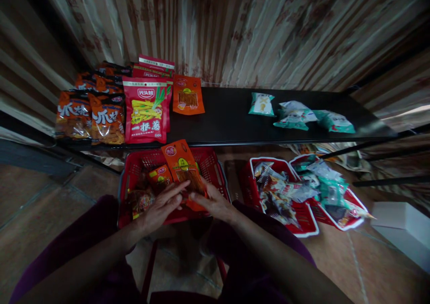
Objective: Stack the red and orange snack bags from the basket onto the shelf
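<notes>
An orange snack packet [183,161] stands tilted above a red basket [211,160] in front of my knees. My right hand [215,201] grips its lower right side, with the thumb across the front. My left hand [164,205] reaches to the packet's lower left edge. Its fingers are stretched out and close together, near or touching the packet. Behind my left hand, a smaller orange-and-yellow packet [160,176] and a colourful packet [143,201] lie in the basket. My hands hide part of the basket's contents.
A black shelf [225,120] bears dark-and-orange snack bags [107,120], red pouches [146,111], one orange packet [187,95] and teal-white bags [262,104]. To the right, two red baskets [307,219] hold more bags, beside a white box [399,225]. A striped curtain [215,35] hangs behind.
</notes>
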Tool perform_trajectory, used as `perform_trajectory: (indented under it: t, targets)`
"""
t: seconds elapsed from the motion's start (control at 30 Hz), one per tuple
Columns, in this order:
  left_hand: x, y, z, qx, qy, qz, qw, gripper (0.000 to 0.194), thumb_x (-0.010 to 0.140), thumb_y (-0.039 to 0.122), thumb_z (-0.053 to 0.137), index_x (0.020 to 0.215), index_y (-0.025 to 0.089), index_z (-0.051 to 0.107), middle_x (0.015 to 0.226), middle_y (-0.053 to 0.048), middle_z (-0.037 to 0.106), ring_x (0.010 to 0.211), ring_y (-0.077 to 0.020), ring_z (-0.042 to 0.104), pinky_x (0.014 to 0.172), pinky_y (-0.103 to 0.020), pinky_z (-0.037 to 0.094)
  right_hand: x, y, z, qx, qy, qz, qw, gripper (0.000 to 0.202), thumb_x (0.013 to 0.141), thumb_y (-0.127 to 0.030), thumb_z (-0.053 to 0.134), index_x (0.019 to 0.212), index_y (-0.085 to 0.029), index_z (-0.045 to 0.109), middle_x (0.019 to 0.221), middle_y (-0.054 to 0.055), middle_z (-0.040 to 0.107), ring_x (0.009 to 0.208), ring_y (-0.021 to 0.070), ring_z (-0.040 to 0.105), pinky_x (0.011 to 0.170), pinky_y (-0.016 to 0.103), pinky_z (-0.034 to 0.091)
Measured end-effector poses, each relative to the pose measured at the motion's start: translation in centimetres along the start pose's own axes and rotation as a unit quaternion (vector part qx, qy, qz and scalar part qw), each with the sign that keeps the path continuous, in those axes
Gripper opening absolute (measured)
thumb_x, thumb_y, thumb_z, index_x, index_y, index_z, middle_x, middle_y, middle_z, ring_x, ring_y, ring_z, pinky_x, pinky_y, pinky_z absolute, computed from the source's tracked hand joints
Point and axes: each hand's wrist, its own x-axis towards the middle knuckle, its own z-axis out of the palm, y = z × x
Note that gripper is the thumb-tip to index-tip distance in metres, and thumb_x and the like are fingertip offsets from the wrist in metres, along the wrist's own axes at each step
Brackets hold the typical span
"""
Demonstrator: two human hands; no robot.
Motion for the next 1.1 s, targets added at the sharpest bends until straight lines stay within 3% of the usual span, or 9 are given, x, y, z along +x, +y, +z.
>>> perform_trajectory:
  t: [0.1,0.27,0.57,0.83,1.1]
  targets:
    - [-0.1,-0.1,-0.3,0.164,0.027,0.061,0.984,0.045,0.09,0.045,0.042,0.132,0.03,0.05,0.115,-0.005,0.057,0.106,-0.0198,0.054,0.097,-0.036,0.043,0.2,0.3,0.0,0.104,0.048,0.029,0.993,0.049,0.076,-0.039,0.067,0.121,-0.022,0.057,0.113,0.005,0.066,0.103,0.0214,0.061,0.098,0.04,0.043]
    - [-0.1,-1.2,0.0,0.253,0.097,0.087,0.959,0.044,0.093,0.04,0.036,0.135,0.032,0.045,0.114,-0.005,0.05,0.11,-0.0177,0.051,0.097,-0.034,0.044,0.7,-0.2,0.3,0.258,0.143,0.12,0.948,0.041,0.063,-0.036,0.079,0.098,-0.019,0.066,0.088,0.004,0.073,0.08,0.0226,0.069,0.085,0.044,0.051]
    - [0.3,-1.1,0.8,0.194,0.14,0.132,0.962,0.044,0.092,0.028,0.041,0.136,0.027,0.044,0.134,-0.005,0.053,0.124,-0.017,0.048,0.106,-0.036,0.038,1.6,-0.9,0.3,0.306,0.137,0.117,0.935,0.038,0.06,-0.031,0.081,0.092,-0.017,0.066,0.083,0.005,0.073,0.077,0.0227,0.069,0.078,0.041,0.053]
    - [1.0,-0.8,0.2,0.152,0.197,0.133,0.959,0.04,0.089,0.024,0.045,0.128,0.022,0.053,0.129,-0.005,0.059,0.119,-0.0172,0.054,0.104,-0.035,0.041,2.0,-1.2,0.2,0.331,0.132,0.112,0.928,0.034,0.058,-0.026,0.081,0.088,-0.018,0.067,0.085,0.004,0.073,0.078,0.0219,0.069,0.081,0.039,0.053]
    - [1.1,-0.9,-0.2,0.207,0.258,0.181,0.926,0.036,0.089,0.022,0.044,0.123,0.021,0.056,0.123,-0.007,0.063,0.115,-0.0165,0.057,0.1,-0.033,0.044,2.1,-0.5,-0.9,0.28,0.122,0.09,0.948,0.033,0.062,-0.03,0.08,0.09,-0.019,0.068,0.085,0.003,0.073,0.081,0.0208,0.068,0.083,0.04,0.051]
